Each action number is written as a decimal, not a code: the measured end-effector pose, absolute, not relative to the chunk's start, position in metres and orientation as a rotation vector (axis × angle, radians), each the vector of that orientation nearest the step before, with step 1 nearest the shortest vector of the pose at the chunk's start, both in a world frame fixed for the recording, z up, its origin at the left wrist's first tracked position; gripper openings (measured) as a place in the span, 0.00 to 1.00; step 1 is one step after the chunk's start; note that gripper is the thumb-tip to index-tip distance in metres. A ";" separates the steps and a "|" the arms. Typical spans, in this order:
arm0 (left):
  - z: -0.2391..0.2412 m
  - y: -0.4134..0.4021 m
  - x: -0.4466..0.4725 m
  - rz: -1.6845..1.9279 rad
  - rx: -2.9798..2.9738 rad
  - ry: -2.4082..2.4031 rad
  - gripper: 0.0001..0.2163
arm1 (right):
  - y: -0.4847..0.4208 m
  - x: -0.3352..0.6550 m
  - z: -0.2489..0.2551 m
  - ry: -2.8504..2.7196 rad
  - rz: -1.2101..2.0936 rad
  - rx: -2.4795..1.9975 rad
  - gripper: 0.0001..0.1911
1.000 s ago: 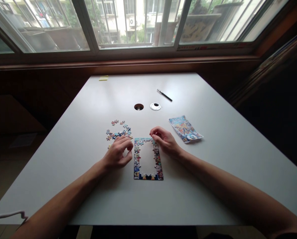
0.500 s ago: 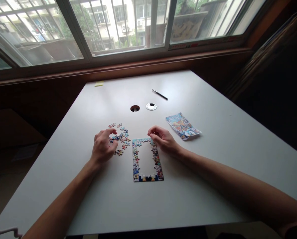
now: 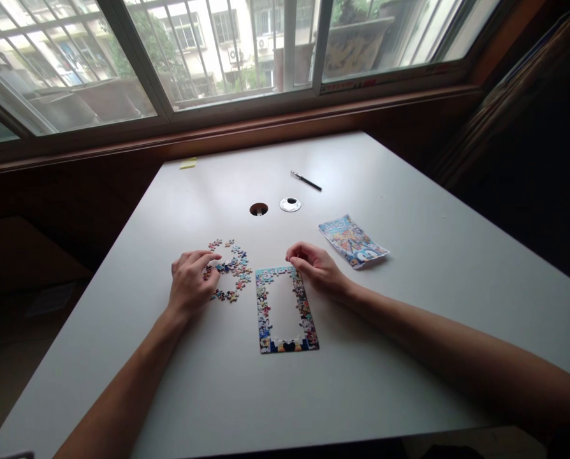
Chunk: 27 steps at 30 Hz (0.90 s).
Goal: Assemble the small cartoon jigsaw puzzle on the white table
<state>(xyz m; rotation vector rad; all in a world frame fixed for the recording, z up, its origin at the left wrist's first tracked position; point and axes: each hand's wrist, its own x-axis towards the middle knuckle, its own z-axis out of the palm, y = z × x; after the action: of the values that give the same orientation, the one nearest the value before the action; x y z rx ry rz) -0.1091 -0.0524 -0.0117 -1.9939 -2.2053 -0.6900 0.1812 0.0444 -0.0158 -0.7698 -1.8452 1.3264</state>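
Observation:
A rectangular jigsaw border point(image 3: 285, 310) lies on the white table point(image 3: 409, 306), its middle unfilled. Loose puzzle pieces point(image 3: 232, 268) are scattered just left of it. My left hand point(image 3: 189, 280) rests over the left side of that pile, fingers spread and reaching onto the pieces, holding nothing that I can see. My right hand point(image 3: 314, 264) sits at the border's top right corner with fingers curled in a loose pinch; what it holds, if anything, is too small to make out.
A colourful puzzle packet point(image 3: 353, 240) lies to the right of my right hand. Farther back are a cable hole point(image 3: 259, 208), its round cap point(image 3: 290, 204), a black pen point(image 3: 306, 181) and a yellow note point(image 3: 188, 163). Windows run behind the table.
My left hand has moved left from beside the border onto the loose pieces and its fingers have opened. My right hand has stayed at the border's top corner.

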 end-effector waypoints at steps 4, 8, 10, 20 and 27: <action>-0.013 -0.051 -0.112 -0.708 -1.982 -2.219 0.13 | 0.044 0.181 -0.015 -1.831 1.348 -0.754 0.08; -0.014 -0.050 -0.116 -0.745 -1.958 -2.230 0.14 | 0.044 0.181 -0.017 -1.825 1.352 -0.755 0.08; -0.014 -0.050 -0.116 -0.762 -1.958 -2.233 0.14 | 0.044 0.181 -0.017 -1.825 1.356 -0.751 0.08; -0.016 -0.050 -0.111 -0.800 -2.133 -2.217 0.26 | 0.044 0.181 -0.014 -1.808 1.387 -0.733 0.08; -0.010 -0.052 -0.105 -0.749 -2.217 -2.262 0.27 | 0.043 0.181 -0.015 -1.816 1.378 -0.746 0.08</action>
<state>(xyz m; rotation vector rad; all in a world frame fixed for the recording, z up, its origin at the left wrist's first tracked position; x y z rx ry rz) -0.1054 -0.0520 -0.0099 -2.2173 -2.2624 -0.7491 0.1814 0.0435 -0.0155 -0.7464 -1.8158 1.3778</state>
